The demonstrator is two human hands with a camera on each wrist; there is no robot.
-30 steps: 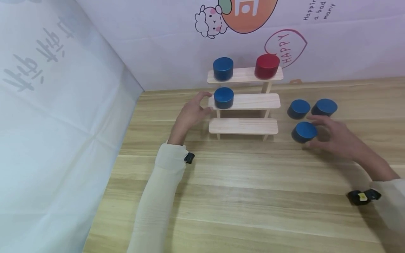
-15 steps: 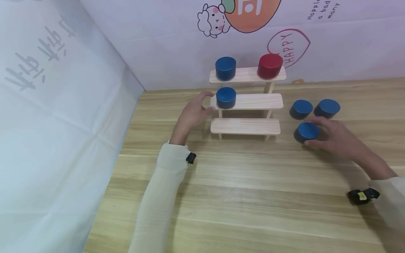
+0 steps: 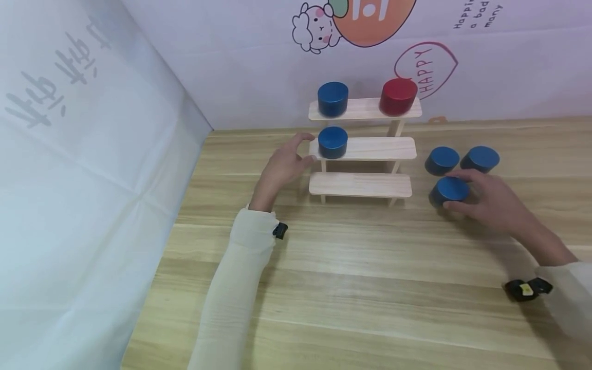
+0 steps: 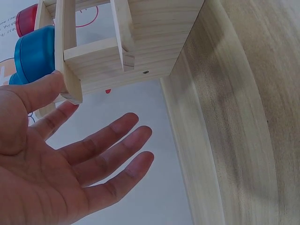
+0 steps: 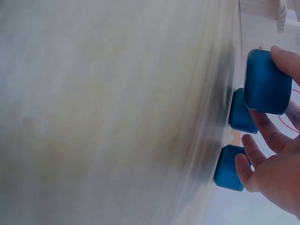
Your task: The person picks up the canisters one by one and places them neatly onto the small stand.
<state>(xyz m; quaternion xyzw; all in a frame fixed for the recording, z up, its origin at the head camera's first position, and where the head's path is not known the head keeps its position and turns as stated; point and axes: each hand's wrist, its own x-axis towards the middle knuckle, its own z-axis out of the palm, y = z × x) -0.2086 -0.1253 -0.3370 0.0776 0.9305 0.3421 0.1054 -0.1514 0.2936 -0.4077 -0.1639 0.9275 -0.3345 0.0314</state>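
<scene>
Behind wooden shelf (image 3: 362, 148), "HAPPY" banner (image 3: 424, 69), right hand (image 3: 490, 201) gripping blue cylinder (image 3: 447, 190)

Right hand (image 5: 276, 154) entering from lower right, thumb and fingers (image 5: 262, 129) gripping nearest blue cylinder (image 5: 266, 80). Second blue cylinder (image 5: 241, 112) sitting just behind it, partly hidden. Third blue cylinder (image 5: 229, 167) lying lower, fingertip touching its side. Wooden tabletop (image 5: 108, 112) filling left side, blurring heavily. Pale wooden shelf edge (image 5: 262, 21) showing at top right.
</scene>
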